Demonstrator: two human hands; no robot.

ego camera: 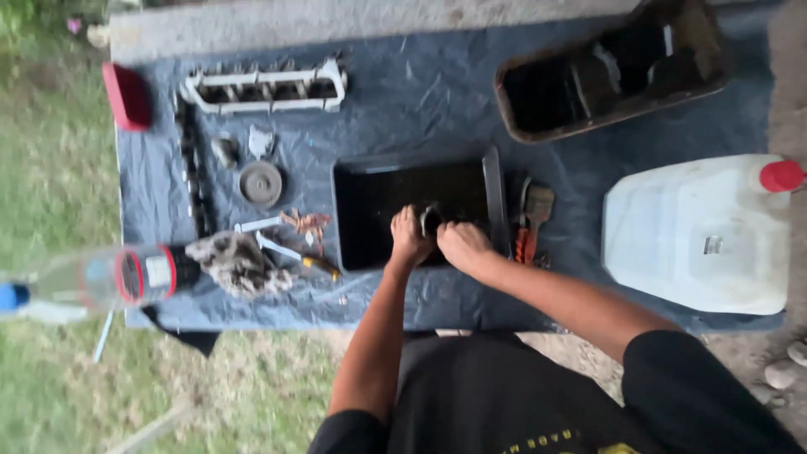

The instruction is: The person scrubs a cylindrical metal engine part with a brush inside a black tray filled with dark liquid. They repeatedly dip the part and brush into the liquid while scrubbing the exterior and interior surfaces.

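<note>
I read both hands working together over the near edge of the black tray (370, 210). The left hand (408, 239) is curled, knuckles up, with its forearm running straight back to the body. The right hand (461, 245) is also curled, and its forearm comes in at a slant from the lower right. Between the 2 hands sits a small dark metal part (429, 219), pinched from both sides, each hand clenched on 1 end of it. The part is blurred; I cannot tell its long axis or which way it points, only that it stands just above the fingertips, over the tray's near half.

The tray is rectangular, long axis left to right, resting on a worktop (437, 92) covered with a dark blue sheet. Just right of the tray lies a paintbrush (535, 210), handle toward me, beside an orange-handled tool (524, 244). Further right lies a white plastic jerrycan (698, 235) on its side, red cap (782, 176) to the right. At far right rear sits a dark oil pan (614, 71), tilted diagonally.

Left of the tray I see a round metal disc (261, 182), a dirty rag (239, 262), a clear plastic bottle (101, 282) lying on its side, a long toothed shaft (193, 168) running front to back, and a white ladder-shaped frame (265, 87) along the rear edge. A red object (126, 95) sits at the far left corner.
</note>
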